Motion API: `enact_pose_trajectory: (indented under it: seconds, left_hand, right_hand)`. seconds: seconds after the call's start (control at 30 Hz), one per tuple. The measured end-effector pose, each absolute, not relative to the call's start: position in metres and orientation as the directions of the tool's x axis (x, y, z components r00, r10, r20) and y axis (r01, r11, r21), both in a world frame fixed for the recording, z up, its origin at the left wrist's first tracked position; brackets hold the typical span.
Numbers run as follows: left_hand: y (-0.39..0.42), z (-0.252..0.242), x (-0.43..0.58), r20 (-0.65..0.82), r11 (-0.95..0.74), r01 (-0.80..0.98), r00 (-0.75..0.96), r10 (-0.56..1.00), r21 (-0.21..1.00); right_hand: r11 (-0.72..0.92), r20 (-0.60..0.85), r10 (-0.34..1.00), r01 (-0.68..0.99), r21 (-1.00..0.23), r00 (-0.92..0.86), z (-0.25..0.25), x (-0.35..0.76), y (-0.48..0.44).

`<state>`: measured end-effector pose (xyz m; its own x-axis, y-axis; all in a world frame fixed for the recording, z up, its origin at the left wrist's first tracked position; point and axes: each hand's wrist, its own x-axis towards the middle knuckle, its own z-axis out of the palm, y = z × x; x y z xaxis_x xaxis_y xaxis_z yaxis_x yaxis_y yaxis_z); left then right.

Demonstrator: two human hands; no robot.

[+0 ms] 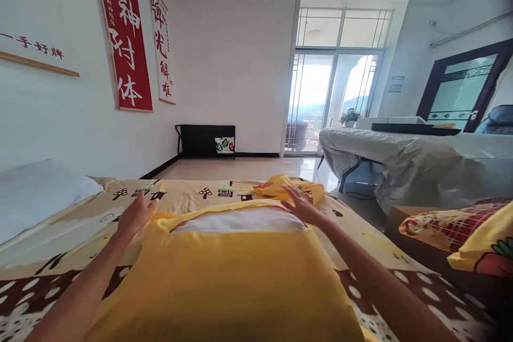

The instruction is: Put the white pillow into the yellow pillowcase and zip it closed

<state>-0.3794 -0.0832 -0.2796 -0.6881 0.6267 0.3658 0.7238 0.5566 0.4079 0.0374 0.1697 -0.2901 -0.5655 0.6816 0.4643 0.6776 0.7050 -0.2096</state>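
Note:
A yellow pillowcase [240, 278] lies in front of me, stretched over a white pillow [240, 220] that shows through the opening at its far end. My left hand [135, 215] is closed at the far left corner of the pillowcase, thumb toward the cloth; its grip is partly hidden. At the far right corner, my right hand [301, 206] rests with fingers stretched out and apart, the palm by the edge of the opening. Just beyond those fingers is a crumpled yellow cloth [274, 187] with a carrot print.
All this lies on a patterned bedsheet [184, 192]. A white pillow or cushion [44, 192] is at the left. On the right, a cardboard box [417, 224] bears a red plaid fabric piece [452, 224] and carrot-print yellow cloth [489, 246]. A plastic-covered table [401, 155] stands behind.

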Motion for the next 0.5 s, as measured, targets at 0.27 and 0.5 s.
enact_pose_trajectory:
  seconds: [0.27, 0.5]
  left_hand:
    - [-0.078, -0.323, -0.317, 0.038, 0.128, 0.884, -0.162, 0.986, 0.45]
    - [-0.066, -0.275, -0.289, 0.143, -0.006, 0.934, -0.048, 0.989, 0.358]
  right_hand:
    - [0.8, 0.195, 0.56, 0.465, -0.379, -0.805, -0.352, 0.042, 0.141]
    - [0.841, 0.143, 0.493, 0.428, -0.332, -0.858, -0.308, 0.054, 0.149]
